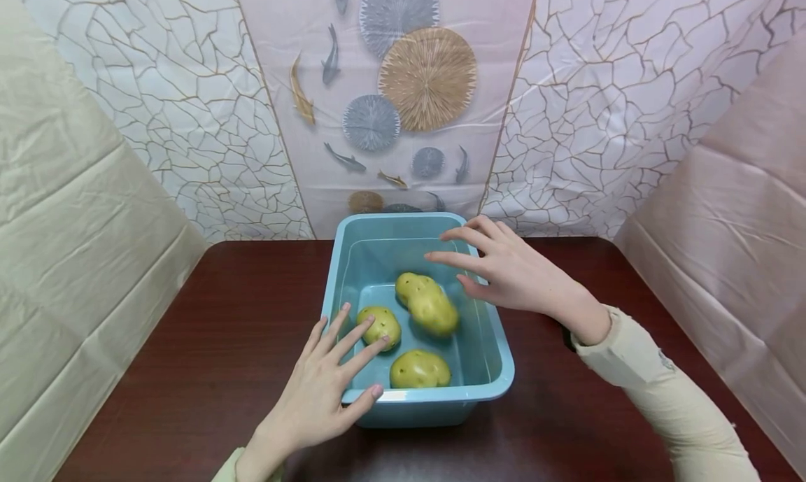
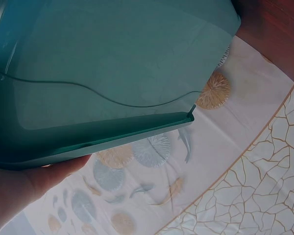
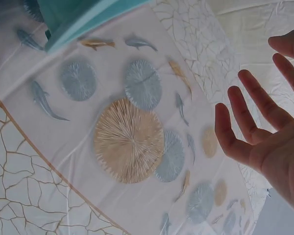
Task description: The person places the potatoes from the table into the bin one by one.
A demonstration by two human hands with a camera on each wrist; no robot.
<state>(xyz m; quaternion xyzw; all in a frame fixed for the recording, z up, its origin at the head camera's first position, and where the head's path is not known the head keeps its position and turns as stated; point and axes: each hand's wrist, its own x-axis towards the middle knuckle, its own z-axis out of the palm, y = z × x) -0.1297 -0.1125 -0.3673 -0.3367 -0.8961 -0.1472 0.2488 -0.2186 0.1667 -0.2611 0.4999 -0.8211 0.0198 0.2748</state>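
A light blue plastic tub stands on the table with several yellow-green potatoes in it. One potato lies at the left and another potato near the front wall. Farther back, a blurred potato overlaps a potato behind it. My left hand spreads its straight fingers over the tub's left front rim; whether it touches the rim I cannot tell. Above the right rim, my right hand holds nothing, its fingers apart and slightly bent. The right wrist view shows that hand with an empty palm.
The tub stands on a dark red-brown table. Behind it hangs a patterned cloth with fish and round shapes. Pale fabric panels rise at the left and at the right.
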